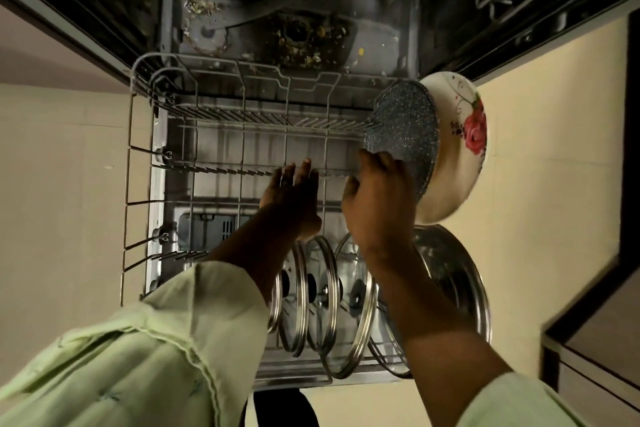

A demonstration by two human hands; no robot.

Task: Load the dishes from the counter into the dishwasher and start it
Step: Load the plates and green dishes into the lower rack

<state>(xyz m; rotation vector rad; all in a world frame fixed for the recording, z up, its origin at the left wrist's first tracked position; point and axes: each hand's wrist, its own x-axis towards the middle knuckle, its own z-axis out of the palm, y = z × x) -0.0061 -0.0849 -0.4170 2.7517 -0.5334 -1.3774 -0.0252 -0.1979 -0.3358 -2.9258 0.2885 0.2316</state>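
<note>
Several glass lids (323,302) stand on edge in the near end of the pulled-out rack (221,107), with a steel lid (453,284) just to their right. Beyond them the left hand (294,198) is spread flat, fingers straight, over the tines; whether it touches them is unclear. The right hand (377,198) curls round the near rim of a rose-patterned pan (460,135), which stands on edge at the rack's right side. Farther in, food scraps (301,42) litter the tub floor.

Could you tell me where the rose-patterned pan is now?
In the head view, the pan stands on edge at the lower rack's right side, beyond the steel lid, right hand holding its rim.
</note>
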